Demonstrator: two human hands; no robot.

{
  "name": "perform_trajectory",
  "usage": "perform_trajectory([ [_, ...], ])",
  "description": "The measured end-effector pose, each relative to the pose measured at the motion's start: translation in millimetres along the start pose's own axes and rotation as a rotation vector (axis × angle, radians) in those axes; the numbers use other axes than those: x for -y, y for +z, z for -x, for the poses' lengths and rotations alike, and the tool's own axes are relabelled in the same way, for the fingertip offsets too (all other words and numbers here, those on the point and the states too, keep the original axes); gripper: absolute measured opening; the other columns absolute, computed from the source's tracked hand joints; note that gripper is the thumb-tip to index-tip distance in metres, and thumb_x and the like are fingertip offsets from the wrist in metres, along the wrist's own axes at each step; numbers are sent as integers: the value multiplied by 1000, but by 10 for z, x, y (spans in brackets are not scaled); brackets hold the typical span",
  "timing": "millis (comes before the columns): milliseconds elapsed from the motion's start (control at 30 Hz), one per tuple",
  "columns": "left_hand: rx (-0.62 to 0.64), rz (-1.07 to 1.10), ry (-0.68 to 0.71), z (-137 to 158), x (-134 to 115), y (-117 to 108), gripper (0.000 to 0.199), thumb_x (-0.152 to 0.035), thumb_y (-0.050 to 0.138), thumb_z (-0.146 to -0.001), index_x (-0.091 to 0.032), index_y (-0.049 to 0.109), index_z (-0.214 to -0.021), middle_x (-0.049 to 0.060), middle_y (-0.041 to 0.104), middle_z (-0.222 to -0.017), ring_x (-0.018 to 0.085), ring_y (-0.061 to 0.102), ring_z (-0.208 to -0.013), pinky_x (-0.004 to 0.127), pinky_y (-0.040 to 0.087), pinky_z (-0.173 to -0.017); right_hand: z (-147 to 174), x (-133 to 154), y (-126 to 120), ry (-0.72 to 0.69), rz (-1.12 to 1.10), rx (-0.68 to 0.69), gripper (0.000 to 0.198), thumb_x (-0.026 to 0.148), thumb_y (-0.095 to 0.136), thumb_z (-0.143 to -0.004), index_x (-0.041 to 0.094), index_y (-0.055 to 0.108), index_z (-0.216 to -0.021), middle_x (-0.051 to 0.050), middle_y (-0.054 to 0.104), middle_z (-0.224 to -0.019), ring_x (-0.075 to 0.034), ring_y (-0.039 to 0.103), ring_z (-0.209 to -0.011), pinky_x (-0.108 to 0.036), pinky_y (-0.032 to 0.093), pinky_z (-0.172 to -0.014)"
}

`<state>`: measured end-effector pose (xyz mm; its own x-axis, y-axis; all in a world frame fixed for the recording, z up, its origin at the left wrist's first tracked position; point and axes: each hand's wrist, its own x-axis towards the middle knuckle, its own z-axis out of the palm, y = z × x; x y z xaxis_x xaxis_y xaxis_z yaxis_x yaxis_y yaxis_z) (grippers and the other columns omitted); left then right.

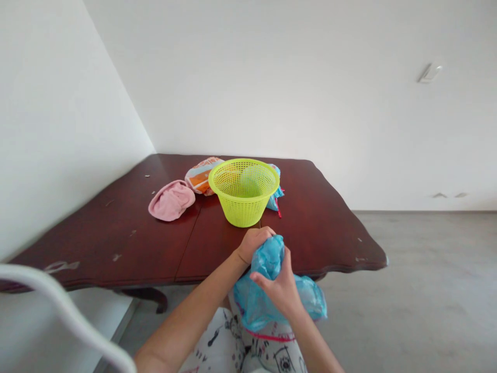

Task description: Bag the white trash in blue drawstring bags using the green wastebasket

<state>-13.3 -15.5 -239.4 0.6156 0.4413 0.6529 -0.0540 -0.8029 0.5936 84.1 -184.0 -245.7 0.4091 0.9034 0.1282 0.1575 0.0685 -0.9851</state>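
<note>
A thin, see-through blue drawstring bag [279,305] hangs over my lap at the table's near edge, with a pink-red cord along its lower rim. Its upper part is bunched into a crumpled wad between my hands. My left hand [256,242] is closed around the back of that wad, its fingers curled over the far side. My right hand [282,290] grips the front and right of it, thumb to the left. Just beyond them a yellow-green plastic basket [244,211] stands upright with perforated walls; little of what lies inside can be made out.
On the dark red wooden table [147,254] lie a pink cloth cap [172,201] and an orange-and-white patterned cloth item [200,178], left of the basket. Another blue item with pink cord [275,199] sits partly behind the basket's right side. A white curved bar [66,305] crosses the lower left.
</note>
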Motion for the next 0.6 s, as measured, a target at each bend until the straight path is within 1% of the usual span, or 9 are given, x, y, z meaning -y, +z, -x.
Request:
perform_trajectory([
  [67, 4, -6, 41, -48, -132, -70, 29, -35, 68, -110, -23, 67, -84, 6, 84, -91, 19, 79, -78, 31, 64, -76, 197, -13, 160, 78, -114, 86, 111, 65, 106, -78, 28, 53, -169, -16, 74, -159, -41, 71, -149, -59, 58, -130],
  [100, 6, -11, 61, -87, -210, -117, 29, -35, 66, -111, -23, 66, -84, 5, 84, -90, 18, 77, -77, 30, 62, -74, 292, -10, 230, 122, -144, 138, 101, 64, 105, -78, 28, 62, -161, -14, 78, -151, -40, 75, -141, -57, 61, -125],
  [200, -20, -54, 88, -260, -450, -334, 24, -30, 62, -112, -24, 67, -90, 2, 83, -94, 18, 75, -78, 30, 59, -74, 504, 65, 344, 230, -173, 410, 51, 55, 97, -85, 25, 79, -123, -8, 85, -118, -32, 79, -110, -48, 67, -106],
  [300, -116, -146, 55, -476, -644, -659, 11, -22, 65, -107, -24, 68, -96, 3, 83, -98, 20, 76, -86, 32, 57, -79, 545, 190, 260, 293, -149, 623, 22, 40, 80, -93, 24, 80, -108, -3, 81, -100, -24, 73, -94, -37, 65, -92],
  [400, -258, -166, -19, -609, -808, -973, 11, -18, 73, -96, -25, 65, -93, 0, 78, -91, 19, 71, -81, 29, 54, -75, 430, 230, -46, 270, -112, 700, 10, 27, 68, -89, 23, 76, -92, -4, 82, -102, -22, 74, -96, -32, 62, -90],
  [467, -385, 55, -96, -586, -908, -1099, 19, -21, 79, -92, -25, 60, -92, -3, 74, -88, 16, 66, -75, 26, 53, -71, 310, 177, -366, 180, -133, 705, 7, 24, 67, -84, 23, 69, -78, -8, 86, -113, -25, 79, -106, -34, 62, -95],
  [533, -477, 406, -197, -451, -982, -1137, 23, -28, 83, -96, -25, 60, -95, -4, 70, -85, 14, 62, -68, 23, 53, -65, 183, 87, -747, 140, -131, 569, 16, 32, 71, -87, 24, 65, -74, -9, 87, -104, -27, 79, -99, -36, 63, -91],
  [567, -500, 563, -253, -346, -1005, -1124, 24, -33, 83, -100, -25, 61, -97, -4, 68, -83, 13, 59, -64, 22, 52, -62, 123, 45, -944, 112, -107, 473, 21, 38, 73, -89, 25, 65, -75, -9, 85, -93, -26, 77, -89, -36, 62, -84],
  [600, -509, 676, -301, -222, -1019, -1093, 24, -38, 83, -103, -25, 63, -98, -5, 67, -81, 12, 56, -60, 22, 52, -59, 65, 12, -1135, 81, -51, 347, 19, 41, 75, -91, 25, 71, -83, -7, 84, -89, -26, 75, -84, -36, 61, -81],
])
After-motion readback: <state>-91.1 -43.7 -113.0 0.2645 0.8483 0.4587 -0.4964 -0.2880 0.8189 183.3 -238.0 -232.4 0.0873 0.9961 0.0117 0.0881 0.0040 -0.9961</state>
